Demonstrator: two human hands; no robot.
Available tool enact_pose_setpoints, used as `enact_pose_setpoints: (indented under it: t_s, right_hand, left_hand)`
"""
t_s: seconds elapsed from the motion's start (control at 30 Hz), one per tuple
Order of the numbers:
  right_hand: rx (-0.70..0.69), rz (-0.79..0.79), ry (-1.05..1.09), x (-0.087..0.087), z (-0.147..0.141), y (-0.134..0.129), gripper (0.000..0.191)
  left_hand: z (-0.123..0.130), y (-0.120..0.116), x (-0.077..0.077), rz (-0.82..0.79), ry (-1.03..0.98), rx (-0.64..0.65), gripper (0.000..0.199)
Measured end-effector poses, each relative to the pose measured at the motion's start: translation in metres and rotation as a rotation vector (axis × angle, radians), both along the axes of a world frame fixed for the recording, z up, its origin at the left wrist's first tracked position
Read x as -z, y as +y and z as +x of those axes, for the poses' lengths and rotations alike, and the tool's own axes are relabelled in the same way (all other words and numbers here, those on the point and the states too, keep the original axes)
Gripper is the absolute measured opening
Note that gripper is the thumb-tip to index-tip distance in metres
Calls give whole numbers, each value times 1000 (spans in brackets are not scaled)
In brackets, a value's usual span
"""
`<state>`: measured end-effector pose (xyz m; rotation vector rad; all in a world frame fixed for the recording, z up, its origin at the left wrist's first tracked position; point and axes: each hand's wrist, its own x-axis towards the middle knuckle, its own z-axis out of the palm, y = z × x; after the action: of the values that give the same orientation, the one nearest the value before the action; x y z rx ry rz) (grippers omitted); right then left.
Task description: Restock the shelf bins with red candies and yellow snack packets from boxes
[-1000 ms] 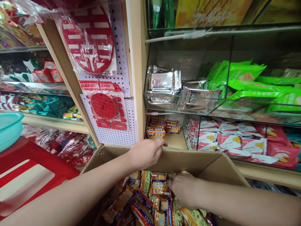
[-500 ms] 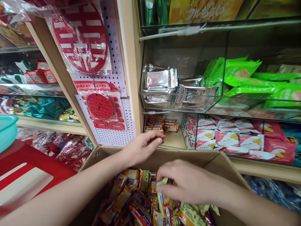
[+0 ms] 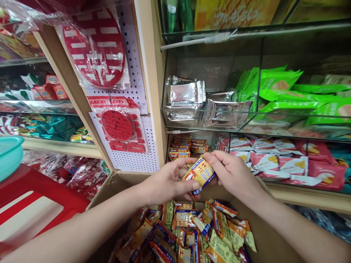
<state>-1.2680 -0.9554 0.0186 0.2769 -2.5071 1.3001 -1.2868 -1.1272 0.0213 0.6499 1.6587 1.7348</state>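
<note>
- Packet (image 3: 201,174): between both hands, above the box (image 3: 270,228) of loose packets (image 3: 185,220).
- Left hand (image 3: 164,184): grip narrow, thumb across the packet's lower end.
- Right hand (image 3: 236,171): grip pinching its upper end.
- Handling, as a judgement: light fingertip pressure should suit it best; squeezing or twisting could crush the contents or strain the seals.

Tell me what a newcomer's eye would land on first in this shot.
Probably the neon-green packs at right, above the pink-and-white ones, and the big red disc in clear wrap at upper left. Next, near the middle, the yellow bar held between left hand and right hand, over a carton of similar bars. The red stool at the left edge also stands out.
</note>
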Motion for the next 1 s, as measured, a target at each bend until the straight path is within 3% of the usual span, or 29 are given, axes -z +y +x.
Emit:
enact_pose_setpoints:
  t_s: [0.23,0.3,0.5,0.57,0.7,0.83,0.9,1.0]
  right_hand:
    - [15,-483,-145,1,-3,-3,37]
    - [9,-527,-190,3,-6,-2,37]
    - [-14,-209,-83,8,-13,6,32]
    - [-9,-243,-81,9,-13,6,31]
    - [-54,-477,-213,6,-11,3,32]
    - [-143,-354,-123,6,-12,6,28]
    - [-245,-283,-94,6,-12,7,36]
    - [-301,-169,-111,6,-13,11,37]
  left_hand:
    - [-10,-9,-11,144,39,3,45]
    - [-10,-10,-11,157,35,2,42]
    - [-10,-8,-7,15,137,-153,44]
    - [-11,-8,-7,12,134,-165,46]
    - [-11,-8,-9,55,82,-154,50]
    - [-7,-8,-7,-49,185,-205,41]
    - [-6,-7,-6,-92,239,-205,37]
    - [-6,-6,-4,-138,338,-223,41]
